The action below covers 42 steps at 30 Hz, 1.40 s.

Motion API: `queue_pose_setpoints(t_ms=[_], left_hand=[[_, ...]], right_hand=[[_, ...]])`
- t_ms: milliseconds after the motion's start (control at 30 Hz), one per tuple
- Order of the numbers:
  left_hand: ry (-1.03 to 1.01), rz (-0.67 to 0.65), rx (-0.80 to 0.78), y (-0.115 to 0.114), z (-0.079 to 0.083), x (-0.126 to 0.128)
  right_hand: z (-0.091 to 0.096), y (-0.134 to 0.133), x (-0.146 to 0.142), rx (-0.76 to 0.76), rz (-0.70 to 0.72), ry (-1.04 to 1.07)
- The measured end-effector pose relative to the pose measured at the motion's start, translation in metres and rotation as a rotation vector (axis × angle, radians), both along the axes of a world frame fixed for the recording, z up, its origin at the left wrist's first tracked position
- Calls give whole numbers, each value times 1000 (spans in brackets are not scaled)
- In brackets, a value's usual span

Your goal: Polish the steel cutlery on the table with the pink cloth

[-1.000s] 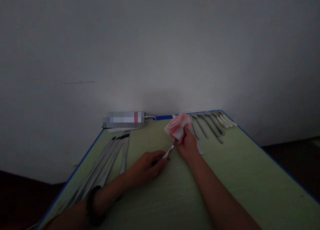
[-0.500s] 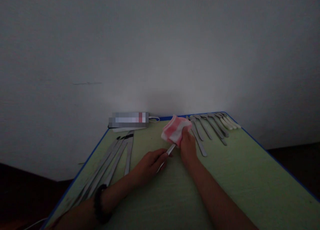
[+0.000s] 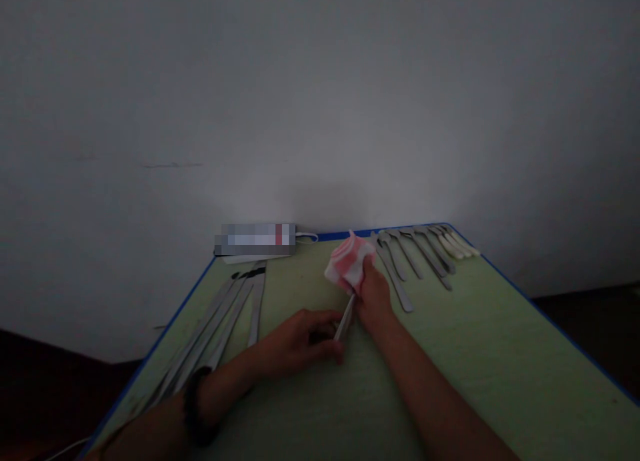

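Perhaps cutlery (image 3: pixel 345 323) in pink cloth (image 3: pixel 347 267)

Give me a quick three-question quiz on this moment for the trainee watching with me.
1. True or false: the right hand holds a pink-and-white cloth.
2. What does the left hand grip? A) the metal utensil whose far end goes into the cloth; B) a cup; C) a phone.
3. Fill in: on the green table, the row of spoons lies on the far ____ side, opposite the long metal pieces.

Key: 1 true; 2 A; 3 right.
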State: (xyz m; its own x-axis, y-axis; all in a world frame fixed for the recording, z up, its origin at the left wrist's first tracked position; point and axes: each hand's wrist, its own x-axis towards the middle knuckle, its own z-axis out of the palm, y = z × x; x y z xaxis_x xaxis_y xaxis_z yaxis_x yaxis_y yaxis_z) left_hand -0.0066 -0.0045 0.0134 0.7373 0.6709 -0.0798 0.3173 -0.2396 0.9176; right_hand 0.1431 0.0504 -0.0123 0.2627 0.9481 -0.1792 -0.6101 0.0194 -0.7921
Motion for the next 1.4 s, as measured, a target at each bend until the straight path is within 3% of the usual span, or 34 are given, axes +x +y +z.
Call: queue_pose_setpoints(t_ms=[133, 400, 567, 767, 1000, 1200, 1400], left_hand=[[27, 136, 106, 6, -7, 1], [34, 317, 121, 9, -7, 6], [0, 306, 38, 10, -7, 6], [34, 283, 62, 10, -6, 3], [-146, 231, -59, 7, -9, 4], [-50, 349, -105, 9, -5, 9], [-87, 423, -111, 11, -8, 8]], right_hand=[[-5, -3, -6, 94, 35, -206], [6, -28, -31, 150, 157, -298], [8, -29, -31, 176, 133, -318], [3, -25, -31, 133, 102, -332], [1, -21, -28, 115, 97, -304], [5, -25, -29, 187, 124, -425], [6, -25, -30, 217, 111, -421]])
